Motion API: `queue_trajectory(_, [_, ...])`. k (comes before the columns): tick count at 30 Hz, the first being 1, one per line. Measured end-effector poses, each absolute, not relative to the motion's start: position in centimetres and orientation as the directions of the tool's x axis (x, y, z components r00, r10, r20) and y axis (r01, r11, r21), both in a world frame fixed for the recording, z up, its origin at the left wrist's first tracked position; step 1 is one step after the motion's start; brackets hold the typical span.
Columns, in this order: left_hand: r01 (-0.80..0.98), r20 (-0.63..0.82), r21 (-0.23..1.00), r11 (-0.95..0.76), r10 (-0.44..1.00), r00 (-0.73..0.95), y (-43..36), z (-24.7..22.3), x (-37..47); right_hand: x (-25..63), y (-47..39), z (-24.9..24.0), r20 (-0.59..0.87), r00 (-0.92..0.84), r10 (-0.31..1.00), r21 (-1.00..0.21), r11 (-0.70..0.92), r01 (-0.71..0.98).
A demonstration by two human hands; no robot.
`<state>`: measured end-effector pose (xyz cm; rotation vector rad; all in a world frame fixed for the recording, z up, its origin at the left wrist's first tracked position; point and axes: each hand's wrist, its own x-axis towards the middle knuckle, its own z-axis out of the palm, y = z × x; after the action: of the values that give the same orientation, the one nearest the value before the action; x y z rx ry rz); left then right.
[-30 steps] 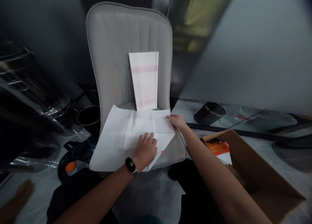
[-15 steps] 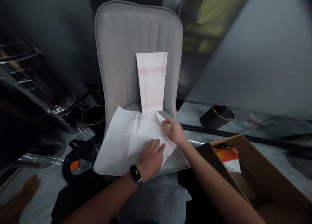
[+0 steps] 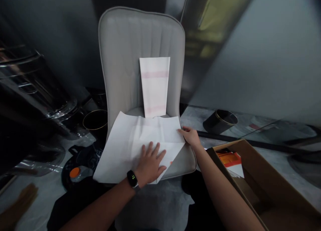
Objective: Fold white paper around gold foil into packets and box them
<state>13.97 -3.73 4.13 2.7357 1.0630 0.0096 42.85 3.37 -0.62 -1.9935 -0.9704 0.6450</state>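
Note:
A large creased sheet of white paper (image 3: 115, 150) is spread over the seat of a grey padded chair (image 3: 120, 53). My left hand (image 3: 149, 164), a black band on its wrist, presses flat on the sheet with fingers spread. At the right edge, my right hand (image 3: 190, 136) grips the paper between thumb and fingers. A long folded white paper piece (image 3: 154, 90) with two faint pink bands leans upright against the backrest, its foot by the sheet's far edge. A small orange mark shows on the sheet near my left hand.
To the right stands an open cardboard box (image 3: 272, 172) holding an orange-and-white packet (image 3: 229, 159). Dark bins (image 3: 95, 120) flank the chair. An orange-capped bottle (image 3: 75, 172) lies at the left on a dark bag. Another hand (image 3: 26, 197) appears low at far left.
My right hand has moved right, and the lifted corner of paper now lies opened out toward the seat's right side. My left hand has shifted slightly left and its fingers have spread.

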Motion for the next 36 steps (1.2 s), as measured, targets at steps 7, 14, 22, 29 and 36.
queue_trajectory(7, [0.662,-0.047,0.185,-0.726,0.667,0.744,-4.4,4.0,13.8,42.4,4.7,0.8,-0.062,0.488,0.871,-0.906,-0.255,0.339])
queue_trajectory(14, [0.623,-0.012,0.177,-0.762,0.631,0.775,-4.1,4.1,13.5,40.8,0.0,1.8,0.12,0.546,0.829,-0.926,-0.106,0.364])
queue_trajectory(22, [0.563,-0.079,0.204,-0.801,0.56,0.825,-5.0,4.8,13.3,41.9,-2.2,0.8,-0.066,0.512,0.857,-0.899,-0.273,0.341])
queue_trajectory(29, [0.54,-0.083,0.16,-0.826,0.534,0.842,-6.0,4.7,13.3,42.4,-3.1,1.7,-0.081,0.489,0.868,-0.913,-0.261,0.313])
queue_trajectory(36, [0.558,0.003,0.141,-0.818,0.564,0.826,-6.0,3.6,13.5,42.0,-3.6,4.3,0.096,0.483,0.87,-0.964,-0.04,0.264])
